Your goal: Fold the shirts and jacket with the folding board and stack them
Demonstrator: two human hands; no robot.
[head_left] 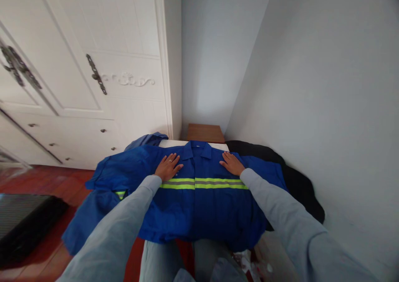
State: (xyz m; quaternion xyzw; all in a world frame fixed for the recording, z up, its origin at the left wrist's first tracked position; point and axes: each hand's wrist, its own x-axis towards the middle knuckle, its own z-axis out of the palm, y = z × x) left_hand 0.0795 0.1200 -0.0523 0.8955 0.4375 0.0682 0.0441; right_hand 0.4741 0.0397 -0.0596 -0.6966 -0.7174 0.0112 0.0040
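A blue work jacket (199, 211) with a collar and yellow-grey reflective stripes lies spread out, front side up, its collar pointing away from me. My left hand (168, 166) rests flat on the left chest area, fingers spread, a ring on one finger. On the other side of the collar, my right hand (232, 163) presses flat on the cloth near the shoulder, fingers stretched out. The sleeve on the left hangs down past the edge with a bit of stripe showing; the one on the right lies over something black.
A white surface (174, 143) shows behind the collar, with a brown wooden box-like piece (205, 132) beyond. Black fabric (299, 186) lies along the grey wall on the right. The white wardrobe (134, 36) stands at left. A dark wrapped bundle (31, 223) is on the red floor.
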